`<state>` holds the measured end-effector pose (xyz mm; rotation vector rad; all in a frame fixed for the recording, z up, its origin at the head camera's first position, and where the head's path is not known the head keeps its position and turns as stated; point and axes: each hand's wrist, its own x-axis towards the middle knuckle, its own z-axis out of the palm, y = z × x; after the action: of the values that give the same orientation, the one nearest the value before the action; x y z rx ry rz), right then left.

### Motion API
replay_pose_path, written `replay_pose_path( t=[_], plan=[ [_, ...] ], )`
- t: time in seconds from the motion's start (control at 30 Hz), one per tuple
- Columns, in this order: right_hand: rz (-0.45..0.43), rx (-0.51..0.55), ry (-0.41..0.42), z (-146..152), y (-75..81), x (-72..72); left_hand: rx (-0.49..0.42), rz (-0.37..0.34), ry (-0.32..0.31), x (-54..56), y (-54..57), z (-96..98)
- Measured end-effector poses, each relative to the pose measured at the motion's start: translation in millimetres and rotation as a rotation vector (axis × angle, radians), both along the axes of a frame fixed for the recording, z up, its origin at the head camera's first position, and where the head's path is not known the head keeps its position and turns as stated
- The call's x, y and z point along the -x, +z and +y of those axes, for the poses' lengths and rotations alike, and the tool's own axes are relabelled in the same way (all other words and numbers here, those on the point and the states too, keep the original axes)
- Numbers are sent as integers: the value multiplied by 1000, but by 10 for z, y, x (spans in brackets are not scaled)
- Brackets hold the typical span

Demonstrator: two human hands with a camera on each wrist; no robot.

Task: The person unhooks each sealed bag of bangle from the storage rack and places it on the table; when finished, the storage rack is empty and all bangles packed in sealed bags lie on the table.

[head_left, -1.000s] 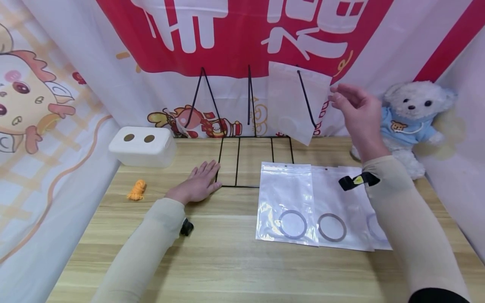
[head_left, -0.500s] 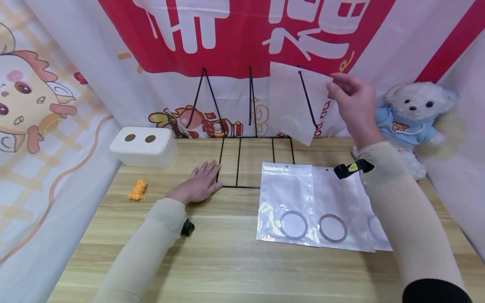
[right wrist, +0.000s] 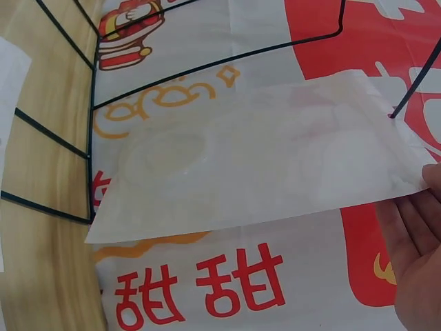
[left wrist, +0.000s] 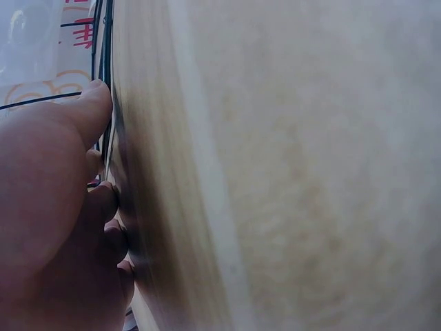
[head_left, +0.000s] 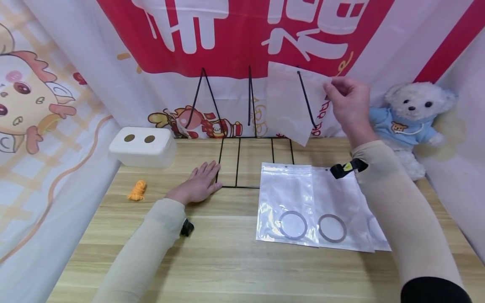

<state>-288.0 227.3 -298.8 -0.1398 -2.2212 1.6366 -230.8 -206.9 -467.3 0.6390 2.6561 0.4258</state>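
Note:
A white zip-lock bag hangs from the right-hand hook of a black wire rack; the hook's wire passes through the hole near its top edge in the right wrist view. My right hand pinches the bag's upper right corner, thumb on one face and fingers behind. A faint ring shape shows through the bag near its lower end. My left hand lies flat on the tabletop, fingers spread, with fingertips over the left wire of the rack's base. In the left wrist view that hand is seen edge-on beside the wood.
Several clear-fronted zip bags, each with a ring inside, lie overlapping in front of the rack. A white box with two holes and an orange yarn bundle are at the left. A teddy bear sits at the back right, beside my right forearm.
My right hand has moved left onto the bag's upper corner and now pinches it; earlier it was apart from the bag. The bag shifts slightly left. My left hand has stayed put.

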Motion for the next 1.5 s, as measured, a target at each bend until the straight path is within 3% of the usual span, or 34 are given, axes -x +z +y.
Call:
replay_pose_path(
  t=[0.53, 0.83, 1.27, 1.5],
  plan=[
    [38, -27, -23, 10, -33, -29, -3, 0, 1, -18, -8, 13],
    [50, 39, 12, 62, -56, -181, -2, 3, 0, -11, -16, 13],
    [137, -43, 0, 58, -84, -343, 4, -7, 2, 5, -8, -7],
    [143, -44, -5, 71, -84, -453, -21, -25, 1, 6, 10, -13]
  ],
)
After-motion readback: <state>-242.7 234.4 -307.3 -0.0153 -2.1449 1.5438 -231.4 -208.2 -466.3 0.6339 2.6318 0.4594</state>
